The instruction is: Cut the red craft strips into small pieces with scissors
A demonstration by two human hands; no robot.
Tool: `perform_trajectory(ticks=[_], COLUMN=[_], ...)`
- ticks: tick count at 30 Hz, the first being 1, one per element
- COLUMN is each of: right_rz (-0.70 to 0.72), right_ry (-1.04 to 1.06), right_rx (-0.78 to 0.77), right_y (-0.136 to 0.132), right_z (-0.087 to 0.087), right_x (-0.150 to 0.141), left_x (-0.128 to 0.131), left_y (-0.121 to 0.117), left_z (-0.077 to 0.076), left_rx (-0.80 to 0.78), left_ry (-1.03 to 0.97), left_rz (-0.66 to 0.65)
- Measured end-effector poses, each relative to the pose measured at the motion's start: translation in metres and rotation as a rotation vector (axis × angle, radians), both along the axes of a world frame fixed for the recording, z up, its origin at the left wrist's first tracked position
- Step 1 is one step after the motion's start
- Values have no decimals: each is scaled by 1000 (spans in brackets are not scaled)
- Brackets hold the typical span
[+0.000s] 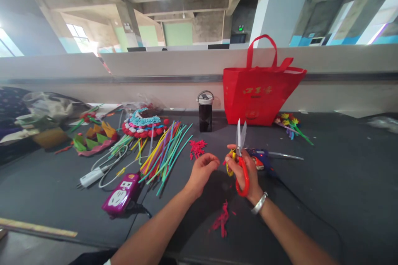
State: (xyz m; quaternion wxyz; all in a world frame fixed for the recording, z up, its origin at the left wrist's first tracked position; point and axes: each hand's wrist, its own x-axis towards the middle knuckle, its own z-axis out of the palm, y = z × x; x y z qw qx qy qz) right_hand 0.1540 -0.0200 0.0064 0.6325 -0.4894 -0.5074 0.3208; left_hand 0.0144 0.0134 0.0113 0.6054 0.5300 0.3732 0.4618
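Near the middle of the table, my left hand (203, 169) has its thumb and fingertips pinched together; whatever they hold, if anything, is too small to make out. Across a small gap, my right hand (248, 174) grips a pair of scissors (243, 176) with red handles, blades pointing up and slightly apart. A yellow object (231, 163) shows at its fingers, partly hidden. Beyond my left hand lies a pile of small red pieces (197, 149). Red scraps (222, 220) lie on the table between my forearms. Behind my right hand rests a blue glue gun (263, 157) with a clear glue stick.
Left are a bundle of coloured craft stems (168, 151), a purple power strip (121, 194), a white plug (91, 177) and a flower-decorated piece (144, 122). At the back stand a dark bottle (205, 118) and a red bag (258, 95). A cable (306, 203) runs right.
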Motion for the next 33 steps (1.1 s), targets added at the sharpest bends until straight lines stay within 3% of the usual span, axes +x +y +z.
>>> perform_trajectory(ticks=[8,12,15,21,33], right_rz=[-16,-133,-207,-164,-174], right_ry=[-112,-221,-343,-637,-843], right_rx=[24,29,35,44,58], right_y=[-2,-1,1,-1,-1], right_z=[-2,-5,-12,-28,-33], right_x=[-5,-3,-1,-12,-15], left_x=[0,-1,-1,-4,-5], left_y=[-3,-3,-3,1,1], left_z=[-5,-1,4,6,2], left_rx=[82,-13,-34,-13,43], left_ry=[113,-10,-152,-345,-337], left_rz=[-44,-56,11,164,160])
